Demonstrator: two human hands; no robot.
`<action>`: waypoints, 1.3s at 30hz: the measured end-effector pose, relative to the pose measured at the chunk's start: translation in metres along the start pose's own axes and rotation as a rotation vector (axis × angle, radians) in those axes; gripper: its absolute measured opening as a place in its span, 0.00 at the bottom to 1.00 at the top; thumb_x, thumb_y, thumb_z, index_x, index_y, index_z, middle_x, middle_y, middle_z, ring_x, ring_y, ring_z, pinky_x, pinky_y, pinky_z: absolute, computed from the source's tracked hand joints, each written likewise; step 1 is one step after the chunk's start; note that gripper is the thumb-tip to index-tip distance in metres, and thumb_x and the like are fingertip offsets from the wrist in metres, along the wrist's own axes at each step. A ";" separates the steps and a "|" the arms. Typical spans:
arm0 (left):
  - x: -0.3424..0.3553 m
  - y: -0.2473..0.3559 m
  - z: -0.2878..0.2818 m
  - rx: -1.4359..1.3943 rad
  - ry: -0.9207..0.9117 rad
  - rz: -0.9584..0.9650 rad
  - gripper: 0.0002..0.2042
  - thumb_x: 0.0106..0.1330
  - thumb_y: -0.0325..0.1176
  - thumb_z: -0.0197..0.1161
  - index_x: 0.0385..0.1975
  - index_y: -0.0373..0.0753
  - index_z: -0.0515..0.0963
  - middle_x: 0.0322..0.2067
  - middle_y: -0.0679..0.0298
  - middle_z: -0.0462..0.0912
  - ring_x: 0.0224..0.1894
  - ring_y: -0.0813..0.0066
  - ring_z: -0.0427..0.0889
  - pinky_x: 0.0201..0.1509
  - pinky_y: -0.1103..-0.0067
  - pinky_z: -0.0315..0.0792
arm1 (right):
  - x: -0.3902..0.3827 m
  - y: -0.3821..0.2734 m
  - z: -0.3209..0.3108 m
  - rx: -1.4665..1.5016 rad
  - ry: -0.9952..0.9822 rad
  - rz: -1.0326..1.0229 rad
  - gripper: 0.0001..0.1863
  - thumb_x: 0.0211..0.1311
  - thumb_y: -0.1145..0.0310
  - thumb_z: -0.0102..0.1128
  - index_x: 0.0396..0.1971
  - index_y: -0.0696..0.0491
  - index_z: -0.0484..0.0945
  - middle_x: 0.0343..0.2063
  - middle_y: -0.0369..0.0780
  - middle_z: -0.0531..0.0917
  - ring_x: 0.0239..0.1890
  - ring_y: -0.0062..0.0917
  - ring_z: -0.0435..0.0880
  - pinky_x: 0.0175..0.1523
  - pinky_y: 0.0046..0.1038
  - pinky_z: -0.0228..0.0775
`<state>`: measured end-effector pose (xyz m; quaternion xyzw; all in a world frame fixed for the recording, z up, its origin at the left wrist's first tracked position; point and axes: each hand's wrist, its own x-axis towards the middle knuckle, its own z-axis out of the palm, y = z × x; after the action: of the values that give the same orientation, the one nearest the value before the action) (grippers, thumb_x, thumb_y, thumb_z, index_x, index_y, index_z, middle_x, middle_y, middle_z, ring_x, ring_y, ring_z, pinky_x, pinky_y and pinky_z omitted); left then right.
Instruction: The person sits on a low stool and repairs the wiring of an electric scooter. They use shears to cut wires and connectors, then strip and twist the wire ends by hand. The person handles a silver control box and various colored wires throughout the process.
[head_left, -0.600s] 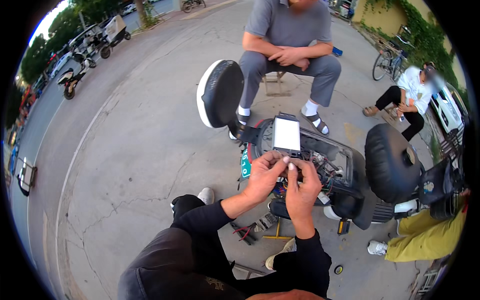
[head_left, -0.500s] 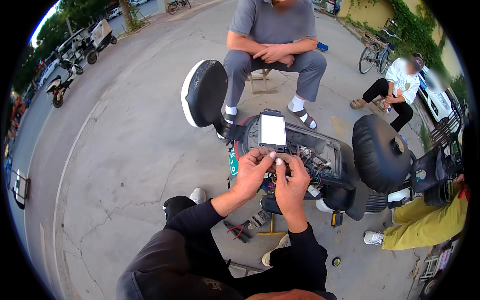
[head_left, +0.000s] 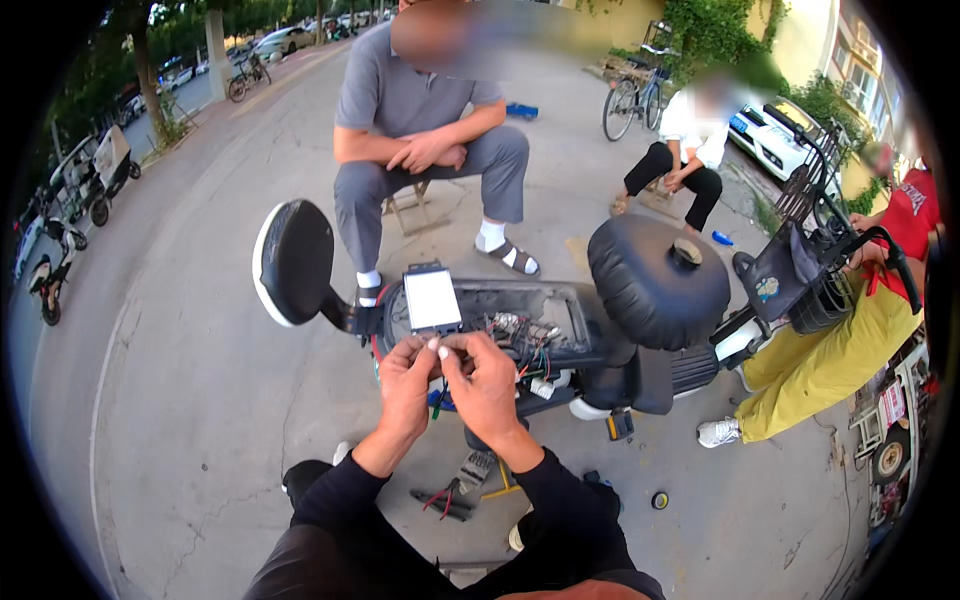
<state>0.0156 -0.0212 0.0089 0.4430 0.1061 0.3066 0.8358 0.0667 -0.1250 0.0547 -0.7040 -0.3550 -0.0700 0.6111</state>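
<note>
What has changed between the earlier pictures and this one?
The view has swung right: the scooter appears further left, and a red top shows at the right edge. No grasp visibly changed: the left hand and right hand stay together near the white box.

I log remotely: white rectangular box [head_left: 433, 300], smooth; black padded seat [head_left: 650, 290], leather-like, soft sheen; black open scooter body [head_left: 602, 342], dull plastic; grey paving [head_left: 210, 350], rough, cracked.

White-faced box [head_left: 432, 300], black-and-white backrest [head_left: 303, 255], grey shirt [head_left: 395, 95], yellow trousers [head_left: 815, 385]
</note>
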 end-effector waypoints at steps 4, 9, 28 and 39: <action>-0.005 0.004 0.004 0.012 0.020 -0.012 0.05 0.71 0.29 0.61 0.37 0.35 0.79 0.32 0.65 0.84 0.31 0.80 0.82 0.36 0.82 0.78 | -0.002 -0.002 -0.003 0.008 -0.004 0.032 0.05 0.60 0.75 0.65 0.34 0.59 0.80 0.28 0.42 0.80 0.25 0.30 0.82 0.32 0.29 0.73; 0.001 0.003 0.006 0.034 0.016 -0.019 0.06 0.70 0.29 0.63 0.37 0.33 0.79 0.32 0.65 0.84 0.30 0.82 0.82 0.38 0.83 0.78 | 0.002 0.004 -0.002 0.014 0.023 -0.008 0.04 0.59 0.76 0.65 0.31 0.59 0.78 0.27 0.42 0.80 0.24 0.30 0.81 0.30 0.29 0.72; -0.009 0.007 -0.003 -0.054 -0.055 -0.128 0.08 0.71 0.31 0.62 0.42 0.32 0.80 0.36 0.63 0.85 0.35 0.78 0.84 0.42 0.80 0.80 | -0.003 0.002 0.006 0.012 0.021 0.051 0.04 0.63 0.76 0.63 0.35 0.60 0.79 0.29 0.41 0.81 0.26 0.24 0.81 0.32 0.24 0.72; -0.004 0.007 0.008 0.066 0.003 -0.030 0.07 0.70 0.29 0.62 0.42 0.32 0.80 0.37 0.62 0.85 0.38 0.75 0.85 0.43 0.78 0.80 | 0.003 -0.002 0.002 -0.035 0.059 0.031 0.04 0.61 0.76 0.64 0.33 0.60 0.78 0.28 0.43 0.81 0.25 0.30 0.82 0.31 0.29 0.73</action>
<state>0.0133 -0.0258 0.0187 0.4685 0.1238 0.2910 0.8249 0.0675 -0.1221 0.0573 -0.7175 -0.3246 -0.0874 0.6100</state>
